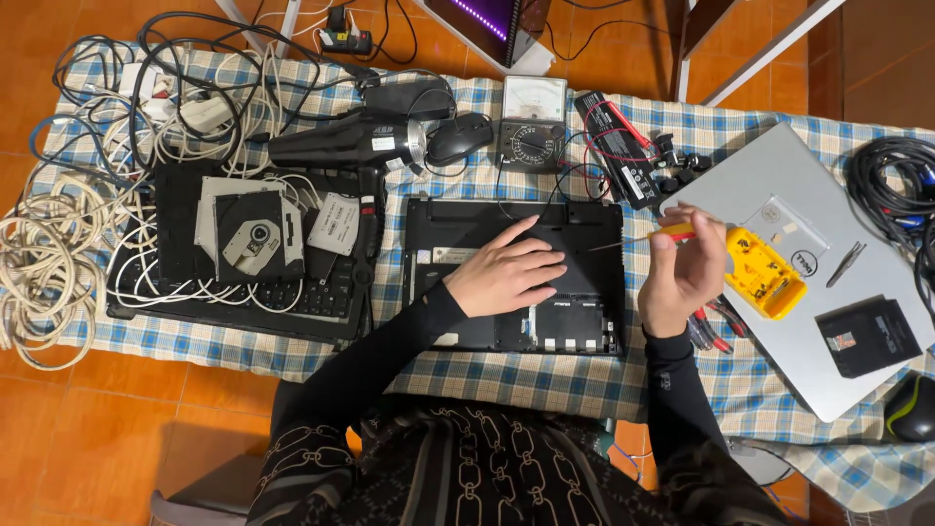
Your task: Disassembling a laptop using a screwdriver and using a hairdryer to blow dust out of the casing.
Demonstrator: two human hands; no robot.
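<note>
My left hand (504, 273) lies flat on the underside of a black laptop (458, 229) in the middle of the checked cloth. Just right of the laptop, my right hand (682, 278) holds a small screwdriver (672, 232) with an orange-yellow handle, its thin shaft pointing left toward the laptop's right edge. A yellow tool case (765, 275) lies open right beside that hand, on a closed silver laptop (779, 175).
Left: a black keyboard base (175, 292) carrying an optical drive (248, 234) and a drive (334, 222), amid white cables (44, 263). Behind: a heat gun (341, 139), a mouse (460, 136), an analog multimeter (531, 122), a battery (618, 146). Right: tweezers (845, 263), a black drive (867, 336), black cables (891, 170), another mouse (914, 407).
</note>
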